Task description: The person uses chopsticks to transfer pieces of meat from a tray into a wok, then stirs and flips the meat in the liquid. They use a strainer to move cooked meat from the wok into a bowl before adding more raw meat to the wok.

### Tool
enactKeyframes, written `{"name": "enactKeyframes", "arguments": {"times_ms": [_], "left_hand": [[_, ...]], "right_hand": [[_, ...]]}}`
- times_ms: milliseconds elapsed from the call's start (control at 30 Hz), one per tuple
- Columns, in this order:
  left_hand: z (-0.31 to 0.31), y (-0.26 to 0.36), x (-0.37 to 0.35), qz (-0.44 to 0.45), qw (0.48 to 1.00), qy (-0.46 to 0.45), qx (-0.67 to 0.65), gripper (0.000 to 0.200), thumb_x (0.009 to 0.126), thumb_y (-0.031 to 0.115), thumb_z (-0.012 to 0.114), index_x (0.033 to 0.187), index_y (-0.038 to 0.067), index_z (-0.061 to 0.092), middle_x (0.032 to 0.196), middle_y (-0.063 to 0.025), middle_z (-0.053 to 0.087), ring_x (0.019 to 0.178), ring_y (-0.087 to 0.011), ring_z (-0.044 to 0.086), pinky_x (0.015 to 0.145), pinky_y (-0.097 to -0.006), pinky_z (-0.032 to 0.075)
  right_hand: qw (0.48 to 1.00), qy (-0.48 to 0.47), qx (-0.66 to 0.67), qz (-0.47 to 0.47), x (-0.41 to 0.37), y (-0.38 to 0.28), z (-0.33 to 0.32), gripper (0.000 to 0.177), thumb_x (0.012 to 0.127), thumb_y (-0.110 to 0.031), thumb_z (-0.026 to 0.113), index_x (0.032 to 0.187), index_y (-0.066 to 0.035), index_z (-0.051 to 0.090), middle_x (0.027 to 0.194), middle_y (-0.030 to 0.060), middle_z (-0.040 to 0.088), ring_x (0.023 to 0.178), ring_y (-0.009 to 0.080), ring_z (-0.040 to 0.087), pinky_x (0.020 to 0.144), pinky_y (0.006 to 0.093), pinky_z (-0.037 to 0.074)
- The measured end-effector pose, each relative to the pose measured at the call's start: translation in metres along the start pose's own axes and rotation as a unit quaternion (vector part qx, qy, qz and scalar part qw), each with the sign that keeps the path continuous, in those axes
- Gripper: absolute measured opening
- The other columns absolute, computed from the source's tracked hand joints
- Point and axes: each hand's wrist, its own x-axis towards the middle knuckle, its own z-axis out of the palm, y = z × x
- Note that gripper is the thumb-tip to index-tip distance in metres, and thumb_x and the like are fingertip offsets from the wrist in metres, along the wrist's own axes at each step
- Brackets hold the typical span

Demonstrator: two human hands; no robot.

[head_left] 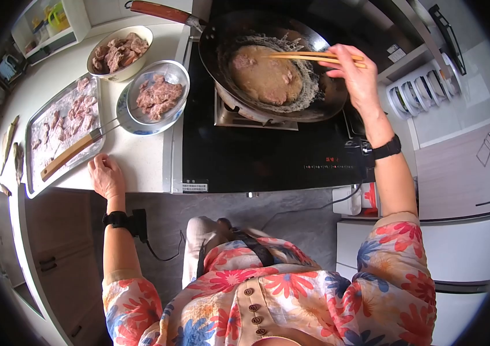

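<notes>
My right hand (pixel 355 75) grips a pair of wooden chopsticks (pixel 308 56), reaching over a dark wok (pixel 331 95). Their tips are at the bubbling oil (pixel 265 78), where a few pieces of meat fry amid foam. My left hand (pixel 106 176) rests on the counter's front edge with its fingers curled in and nothing seen in them. Beside it are the metal tray (pixel 36 183) of raw, pale-coated meat strips (pixel 74 115) and the wooden handle of a strainer (pixel 72 154). The strainer's mesh bowl, holding browned meat (pixel 157 99), sits over a blue-and-white bowl (pixel 141 128).
A cream bowl (pixel 147 34) heaped with cooked meat stands at the back of the counter (pixel 141 167). The wok's long wooden handle (pixel 158 10) points back left. Under the wok is a black glass cooktop (pixel 245 158). Plates (pixel 421 92) stand in a rack at right.
</notes>
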Motion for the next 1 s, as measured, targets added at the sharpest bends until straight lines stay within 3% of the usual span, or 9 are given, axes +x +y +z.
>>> {"name": "enactKeyframes", "arguments": {"times_ms": [133,200,267,733,1000], "left_hand": [[0.004,-0.001,0.001,-0.004,1.000,-0.006,0.001,0.011,0.080,0.017,0.049,0.087,0.013,0.057,0.093,-0.0090,0.053,0.087,-0.0295,0.053,0.071,-0.0412,0.043],[0.005,-0.003,0.002,0.002,1.000,0.001,0.003,0.011,0.080,0.017,0.049,0.087,0.013,0.057,0.093,-0.0089,0.053,0.087,-0.0295,0.053,0.071,-0.0412,0.043],[0.005,-0.004,0.001,0.005,1.000,0.005,0.003,0.011,0.080,0.016,0.049,0.087,0.012,0.056,0.092,-0.0089,0.053,0.086,-0.0294,0.053,0.071,-0.0412,0.043],[0.003,-0.001,0.000,-0.011,1.000,-0.018,0.000,0.011,0.080,0.017,0.049,0.087,0.012,0.056,0.093,-0.0086,0.052,0.088,-0.0289,0.053,0.072,-0.0404,0.043],[0.003,-0.001,0.000,0.005,1.000,-0.004,-0.009,0.013,0.081,0.019,0.049,0.089,0.011,0.056,0.097,-0.0079,0.053,0.089,-0.0274,0.053,0.074,-0.0392,0.043]], "right_hand": [[0.993,-0.110,0.044,0.007,-0.002,0.002,0.037,0.025,0.088,-0.022,0.056,0.100,-0.001,0.060,0.093,0.0091,0.063,0.078,0.0189,0.065,0.058,0.0213,0.051],[0.992,-0.116,0.049,-0.006,0.002,0.009,0.042,0.026,0.087,-0.022,0.057,0.101,-0.001,0.060,0.093,0.0088,0.063,0.078,0.0183,0.065,0.058,0.0210,0.051],[0.994,-0.104,-0.004,-0.018,0.008,0.015,0.038,0.023,0.087,-0.020,0.057,0.099,-0.001,0.062,0.093,0.0084,0.064,0.076,0.0159,0.065,0.058,0.0205,0.050],[0.998,-0.050,0.019,0.024,0.004,0.020,0.017,0.023,0.087,-0.019,0.057,0.098,0.001,0.061,0.091,0.0090,0.064,0.075,0.0158,0.065,0.057,0.0203,0.049],[0.997,0.026,0.007,0.067,-0.040,-0.019,-0.017,0.023,0.088,-0.020,0.055,0.094,0.002,0.060,0.088,0.0096,0.064,0.070,0.0157,0.065,0.055,0.0201,0.049]]}}
